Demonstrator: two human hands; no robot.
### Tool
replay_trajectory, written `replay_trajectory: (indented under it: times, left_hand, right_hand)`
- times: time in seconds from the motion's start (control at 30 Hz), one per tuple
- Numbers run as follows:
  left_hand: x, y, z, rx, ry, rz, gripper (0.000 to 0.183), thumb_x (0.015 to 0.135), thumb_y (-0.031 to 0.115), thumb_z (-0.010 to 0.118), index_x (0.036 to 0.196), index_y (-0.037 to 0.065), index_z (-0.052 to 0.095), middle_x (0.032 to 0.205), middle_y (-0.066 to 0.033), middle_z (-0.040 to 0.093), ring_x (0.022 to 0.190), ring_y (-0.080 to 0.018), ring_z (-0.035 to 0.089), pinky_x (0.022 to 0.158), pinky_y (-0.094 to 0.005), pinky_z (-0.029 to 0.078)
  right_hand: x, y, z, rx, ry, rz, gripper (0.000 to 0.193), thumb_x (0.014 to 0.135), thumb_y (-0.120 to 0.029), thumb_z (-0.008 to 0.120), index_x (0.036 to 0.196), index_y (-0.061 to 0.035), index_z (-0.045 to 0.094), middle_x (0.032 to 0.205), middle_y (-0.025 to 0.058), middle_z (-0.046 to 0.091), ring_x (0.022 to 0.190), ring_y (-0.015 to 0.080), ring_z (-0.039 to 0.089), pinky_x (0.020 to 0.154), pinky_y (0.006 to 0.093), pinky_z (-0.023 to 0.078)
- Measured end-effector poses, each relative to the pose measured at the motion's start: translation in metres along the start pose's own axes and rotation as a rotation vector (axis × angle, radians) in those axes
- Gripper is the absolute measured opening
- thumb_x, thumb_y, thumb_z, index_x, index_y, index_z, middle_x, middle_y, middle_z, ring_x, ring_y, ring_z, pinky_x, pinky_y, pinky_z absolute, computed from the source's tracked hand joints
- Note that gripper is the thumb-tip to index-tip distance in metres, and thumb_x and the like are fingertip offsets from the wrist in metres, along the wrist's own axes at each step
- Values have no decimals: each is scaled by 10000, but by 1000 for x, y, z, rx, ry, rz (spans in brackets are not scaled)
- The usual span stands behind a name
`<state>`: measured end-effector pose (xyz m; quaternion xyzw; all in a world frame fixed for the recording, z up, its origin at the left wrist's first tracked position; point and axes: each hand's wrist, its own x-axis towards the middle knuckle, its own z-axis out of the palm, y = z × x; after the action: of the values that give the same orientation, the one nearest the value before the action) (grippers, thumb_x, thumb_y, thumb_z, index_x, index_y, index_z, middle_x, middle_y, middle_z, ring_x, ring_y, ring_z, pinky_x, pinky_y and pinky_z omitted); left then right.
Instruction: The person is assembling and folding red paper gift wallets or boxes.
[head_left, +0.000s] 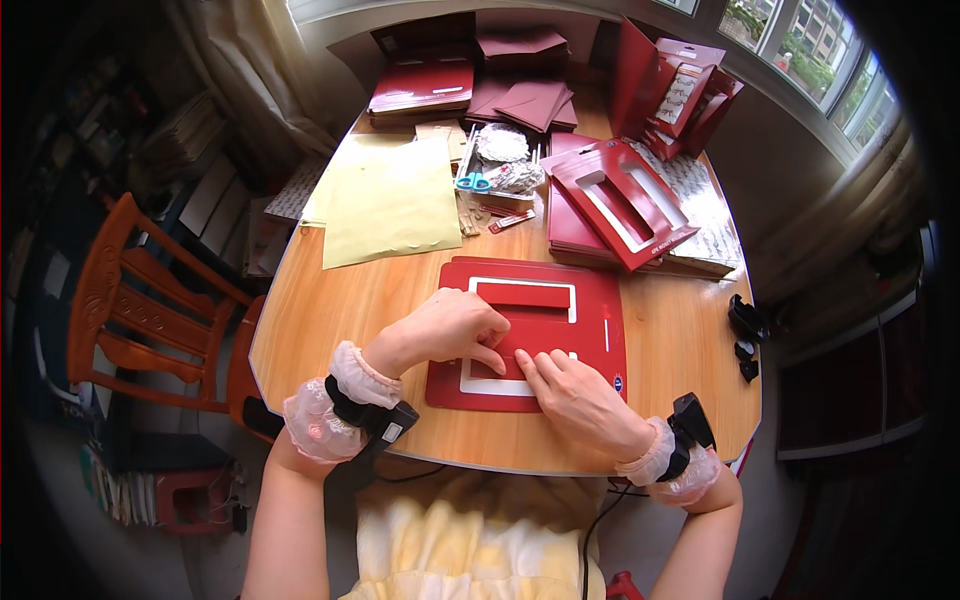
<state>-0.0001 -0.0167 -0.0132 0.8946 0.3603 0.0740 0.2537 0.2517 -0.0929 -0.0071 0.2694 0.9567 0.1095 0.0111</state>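
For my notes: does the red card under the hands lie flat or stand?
Flat: the red card shows its broad face upward, with the right hand on it.

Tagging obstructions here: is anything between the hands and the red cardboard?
Nothing visible: the left hand and right hand are both at the red cardboard. The yellow paper and blue scissors lie beyond it, clear of both hands.

Two grips (pixel 440 328) (pixel 585 397), one wooden chair (pixel 150 358)

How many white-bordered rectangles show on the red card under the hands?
2: the far rectangle, mostly uncovered, and the near rectangle, partly beneath the left hand and right hand, on the red card. Layers underneath could hide more.
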Motion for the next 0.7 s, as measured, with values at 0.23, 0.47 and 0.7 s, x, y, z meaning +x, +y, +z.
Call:
replay_trajectory:
  times: [0.23,0.47,0.7]
  left_hand:
    - [-5,-2,-8,4,-58,-88,422,767,474,867,717,108,663,691,-36,695,705,-263,707,622,-399,515]
    - [-5,-5,-9,-47,-86,-102,412,775,451,874,731,94,673,704,-57,699,717,-271,709,630,-398,519]
    - [-6,-17,-5,-232,-55,-5,371,765,306,920,797,40,663,672,-75,646,629,-242,641,571,-376,468]
  right_hand:
    - [-27,10,7,-11,5,40,601,849,-67,594,1409,144,540,994,94,570,949,191,565,852,266,522]
    - [-35,8,9,144,42,143,531,845,-47,622,1333,155,572,1022,136,587,959,234,582,871,309,538]
    - [-34,13,2,216,91,139,485,834,-45,625,1279,148,619,1006,136,625,948,229,605,847,313,546]
